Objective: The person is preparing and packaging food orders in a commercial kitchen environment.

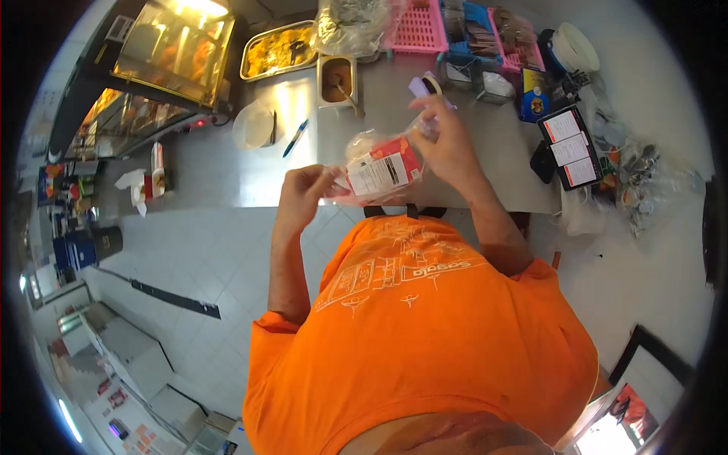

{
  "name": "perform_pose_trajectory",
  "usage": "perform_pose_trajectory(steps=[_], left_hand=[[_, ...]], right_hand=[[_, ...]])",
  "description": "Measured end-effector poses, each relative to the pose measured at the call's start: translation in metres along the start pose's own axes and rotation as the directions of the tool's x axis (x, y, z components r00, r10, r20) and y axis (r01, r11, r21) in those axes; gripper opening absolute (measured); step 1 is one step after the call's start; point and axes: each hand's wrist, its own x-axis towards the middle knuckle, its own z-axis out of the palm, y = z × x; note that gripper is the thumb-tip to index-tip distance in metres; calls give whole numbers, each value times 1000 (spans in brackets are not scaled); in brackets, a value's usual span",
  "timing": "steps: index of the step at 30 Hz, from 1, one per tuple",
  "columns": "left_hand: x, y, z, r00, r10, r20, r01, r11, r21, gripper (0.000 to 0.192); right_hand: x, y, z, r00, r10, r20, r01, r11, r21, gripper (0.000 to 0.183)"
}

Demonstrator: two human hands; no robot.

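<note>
A clear plastic bag (362, 143) is stretched between my hands just above the counter's front edge. Inside or against it is a red and white packet (384, 170) with a printed white label; the plastic hides where one ends and the other begins. My left hand (301, 190) pinches the bag's lower left corner between thumb and fingers. At the upper right, my right hand (449, 145) grips the gathered plastic, its index finger raised. Just beyond that hand stands a lilac tape dispenser (421, 86), partly covered by the fingers.
On the steel counter (387, 85) are a tray of yellow food (278, 54), a sauce pan with a ladle (335, 79), a blue pen (296, 138) and a round plastic lid (250, 126). A lit food warmer (170, 51) stands left; a tablet (570, 147) stands right. Pink baskets (418, 28) line the back.
</note>
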Motion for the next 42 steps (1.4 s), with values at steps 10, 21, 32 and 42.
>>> perform_pose_trajectory(steps=[10,21,32,42], left_hand=[[64,-124,-1,880,473,-37,-430,829,358,92],[105,-133,31,694,720,29,-671,631,391,75],[165,-195,114,803,300,515,-400,912,94,70],[142,37,181,835,29,549,390,673,-629,48]], right_hand=[[-27,143,-35,978,24,205,112,772,-626,64],[-30,166,84,981,149,128,-139,987,-85,46],[-50,79,59,989,-150,-21,150,989,8,30],[-114,146,-120,870,-490,50,333,510,-793,66]])
